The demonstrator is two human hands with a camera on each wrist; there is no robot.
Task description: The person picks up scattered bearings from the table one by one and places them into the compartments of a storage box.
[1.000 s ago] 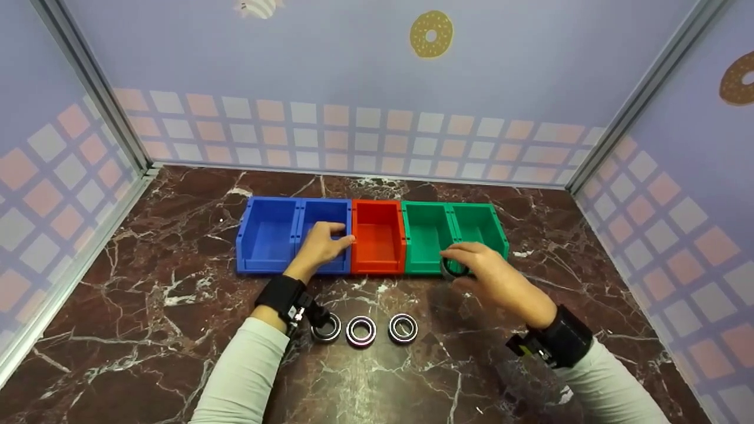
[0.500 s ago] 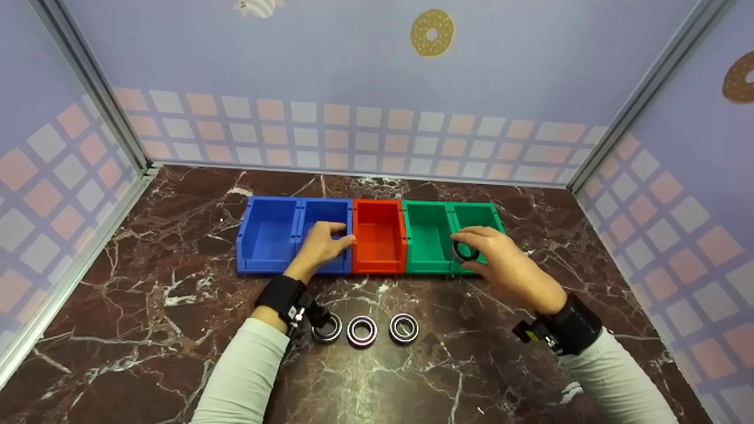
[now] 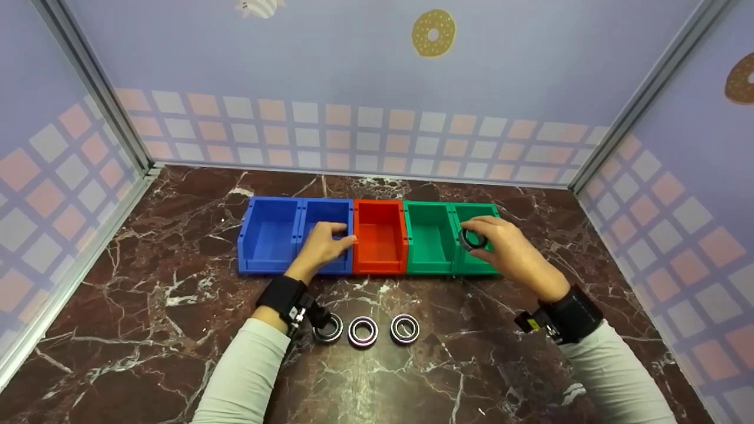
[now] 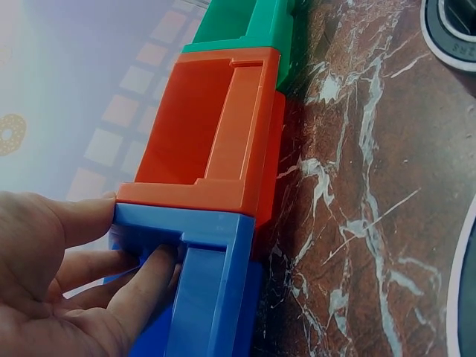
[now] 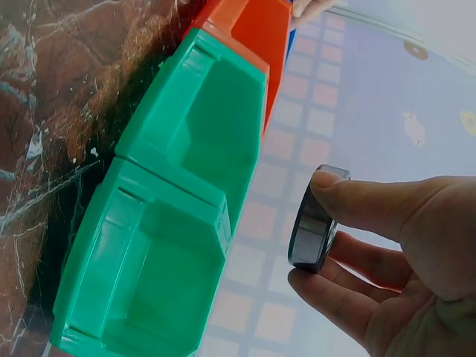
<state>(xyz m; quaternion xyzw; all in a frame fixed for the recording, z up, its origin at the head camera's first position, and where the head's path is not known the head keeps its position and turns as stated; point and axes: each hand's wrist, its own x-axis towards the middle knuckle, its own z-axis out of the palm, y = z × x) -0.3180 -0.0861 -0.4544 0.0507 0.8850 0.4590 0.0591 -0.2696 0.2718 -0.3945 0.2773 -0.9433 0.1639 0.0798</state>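
Note:
My right hand [image 3: 512, 250] pinches a ball bearing [image 5: 316, 223] between thumb and fingertips, held on edge above the rightmost green bin [image 5: 160, 275]. In the right wrist view that bin's inside shows bare green plastic. My left hand [image 3: 321, 242] grips the side wall of the inner blue bin [image 4: 197, 297], where it meets the red bin [image 4: 186, 126]. Its thumb lies at the wall's top edge and its other fingers reach down inside the blue bin. Three more bearings lie on the table: one [image 3: 328, 330] partly behind the left wrist camera, a middle one [image 3: 363, 333] and a right one [image 3: 405, 329].
The bins stand side by side in one row, with an outer blue bin [image 3: 268, 235] at the left end and another green bin [image 3: 430, 235] beside the red one. Patterned panels [image 3: 353, 70] wall in the marble-look table [image 3: 177, 330] at the back and sides.
My right hand has carried the bearing up and slightly right, from the front edge of the green bins to over the rightmost one. My left hand has stayed in place.

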